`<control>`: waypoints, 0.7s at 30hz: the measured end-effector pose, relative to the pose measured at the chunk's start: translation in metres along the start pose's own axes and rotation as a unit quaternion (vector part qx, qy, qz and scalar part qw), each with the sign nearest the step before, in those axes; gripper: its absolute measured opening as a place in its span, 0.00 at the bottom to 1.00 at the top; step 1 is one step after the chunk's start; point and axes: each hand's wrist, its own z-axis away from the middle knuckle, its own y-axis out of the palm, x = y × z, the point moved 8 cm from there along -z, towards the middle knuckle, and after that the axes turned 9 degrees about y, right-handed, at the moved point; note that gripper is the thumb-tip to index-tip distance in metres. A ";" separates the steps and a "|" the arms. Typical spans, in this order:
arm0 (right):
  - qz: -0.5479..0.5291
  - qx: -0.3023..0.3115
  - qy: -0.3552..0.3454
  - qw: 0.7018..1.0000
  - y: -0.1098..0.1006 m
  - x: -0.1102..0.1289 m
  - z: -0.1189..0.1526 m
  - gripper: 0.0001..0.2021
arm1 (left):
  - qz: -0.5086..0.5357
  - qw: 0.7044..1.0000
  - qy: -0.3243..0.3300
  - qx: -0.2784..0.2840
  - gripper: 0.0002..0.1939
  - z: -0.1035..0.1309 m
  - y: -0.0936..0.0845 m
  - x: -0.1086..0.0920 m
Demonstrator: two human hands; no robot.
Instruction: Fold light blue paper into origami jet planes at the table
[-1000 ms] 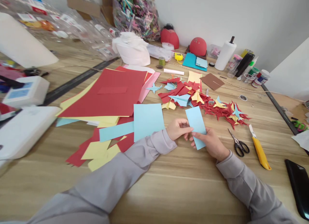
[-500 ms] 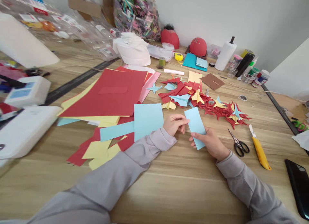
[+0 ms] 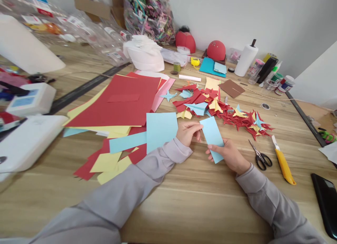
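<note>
Right-hand fingers (image 3: 217, 149) pinch the light-blue slip (image 3: 212, 131) low down, left-hand fingers (image 3: 195, 126) nip its upper left corner! Beyond them rises a pale wall (image 3: 223, 16); beneath them, the wood-grained desk (image 3: 195, 205). Far left past the fingers lie clear bottles (image 3: 88, 35), labels (image 3: 42, 7) too blurred to read. Nearer left, a red sheet (image 3: 118, 114); and right of the fingers, black-handled scissors (image 3: 261, 160).

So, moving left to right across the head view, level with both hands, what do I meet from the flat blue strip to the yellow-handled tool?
Flat blue strip, blue square sheet, left hand, held blue paper, right hand, black scissors, yellow-handled tool.
</note>
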 end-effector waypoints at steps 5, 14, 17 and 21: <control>0.007 -0.001 0.000 1.000 0.000 0.000 0.000 0.18 | 0.033 0.999 0.004 -0.017 0.13 -0.003 -0.003 0.001; 0.013 0.001 0.003 1.000 0.000 -0.001 0.000 0.18 | 0.080 0.996 -0.018 -0.023 0.11 -0.004 -0.003 0.005; 0.006 0.007 -0.001 1.000 0.000 -0.001 -0.001 0.18 | 0.069 0.997 -0.030 -0.012 0.11 -0.003 -0.002 0.007; -0.010 0.005 -0.011 1.000 -0.003 0.001 -0.001 0.18 | 0.023 0.998 -0.022 0.051 0.11 0.004 0.007 0.009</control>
